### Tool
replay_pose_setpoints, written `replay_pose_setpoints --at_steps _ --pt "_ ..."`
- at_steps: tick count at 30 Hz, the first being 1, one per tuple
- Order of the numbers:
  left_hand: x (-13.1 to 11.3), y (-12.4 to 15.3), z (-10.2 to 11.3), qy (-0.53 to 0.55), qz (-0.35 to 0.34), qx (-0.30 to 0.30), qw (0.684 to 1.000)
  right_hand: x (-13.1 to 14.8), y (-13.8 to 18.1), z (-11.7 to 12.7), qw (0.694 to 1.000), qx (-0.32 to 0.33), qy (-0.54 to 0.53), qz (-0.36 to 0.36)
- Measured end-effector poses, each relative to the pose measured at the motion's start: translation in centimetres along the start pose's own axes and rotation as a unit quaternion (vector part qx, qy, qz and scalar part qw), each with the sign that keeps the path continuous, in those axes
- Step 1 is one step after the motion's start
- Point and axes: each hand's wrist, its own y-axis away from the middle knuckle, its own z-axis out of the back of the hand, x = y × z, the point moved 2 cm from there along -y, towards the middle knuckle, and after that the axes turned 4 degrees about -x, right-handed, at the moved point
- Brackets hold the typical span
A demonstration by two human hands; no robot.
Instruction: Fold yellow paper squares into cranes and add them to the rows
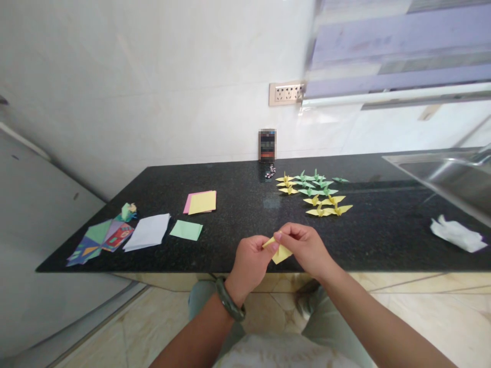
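Both hands pinch a small folded yellow paper (281, 252) just above the front edge of a black stone counter (238, 214). My left hand (251, 260), with a green bangle on its wrist, grips the paper's left end. My right hand (305, 245) pinches its top right. Beyond the hands lie several finished paper cranes, yellow (326, 205) and green (312, 184), in rows.
Left of the hands lie a green sheet (186, 230), a yellow and pink stack (201, 202), white sheets (148, 231) and patterned papers (100, 241). A crumpled white tissue (456, 235) sits at right by a steel sink (441, 174). A small dark box (267, 145) stands against the wall.
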Motion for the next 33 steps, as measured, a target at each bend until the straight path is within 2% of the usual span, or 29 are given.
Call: replay_pose_setpoints --at_steps 5,9,11,19,21,23,25,27,28,31,33 --pt "0.1 0.1 0.0 0.012 0.014 0.015 1.0 -0.2 -0.1 0.0 0.999 -0.037 -0.02 -0.021" --pt "0.1 0.1 -0.2 0.089 0.022 0.051 0.994 -0.2 -0.2 0.0 0.999 -0.048 -0.015 -0.02" --pt "0.2 0.1 -0.2 0.121 0.037 0.047 0.991 -0.2 -0.2 0.0 0.998 -0.049 -0.016 -0.021" --pt "0.7 0.1 -0.3 0.156 0.057 -0.024 0.986 -1.0 0.3 -0.1 0.999 0.004 0.038 -0.028" --pt "0.8 0.1 -0.4 0.154 0.062 -0.035 0.986 -1.3 0.4 0.1 0.998 -0.014 0.059 -0.013" --pt "0.9 0.3 -0.3 0.139 0.041 -0.08 0.986 -1.3 0.4 0.2 0.995 -0.047 0.083 0.01" --pt "0.8 0.5 -0.1 0.096 -0.02 -0.153 0.983 -1.2 0.5 0.3 0.986 -0.097 0.126 0.049" --pt "0.5 0.8 -0.2 0.052 -0.077 -0.181 0.979 -0.9 0.6 0.3 0.966 -0.138 0.189 0.109" --pt "0.4 0.9 -0.4 0.043 -0.087 -0.158 0.983 -0.7 0.7 0.3 0.954 -0.147 0.218 0.142" --pt "0.4 1.1 -1.4 0.117 -0.043 -0.027 0.992 -0.4 1.2 -0.2 0.927 -0.127 0.267 0.231" --pt "0.5 1.2 -1.7 0.187 -0.011 0.012 0.982 -0.2 1.6 -0.4 0.911 -0.1 0.284 0.283"
